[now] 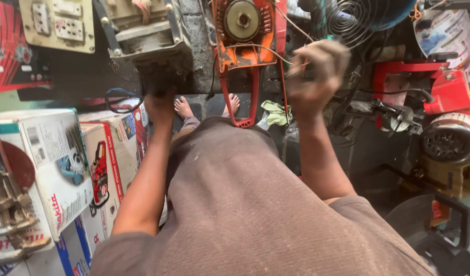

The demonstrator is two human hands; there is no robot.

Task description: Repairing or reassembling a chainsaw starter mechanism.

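Note:
An orange chainsaw housing [245,46] with a round grey pulley lies on the dark workbench [81,76] in front of me. My right hand [314,74] is blurred and closed in a fist just right of it, gripping a thin pale cord [265,49] that runs back to the housing. My left hand [161,105] reaches to the bench edge and rests against the dark base of a grey metal machine body [148,36]. Its fingers are lost in the shadow there. Both forearms stretch out over my brown shirt.
Cardboard tool boxes [56,163] are stacked at the left, and a socket panel [56,20] sits at the top left. A red machine with a black round part [450,117] stands at the right. A wire coil [357,18], a green cloth [276,112] and my bare feet [184,107] lie ahead.

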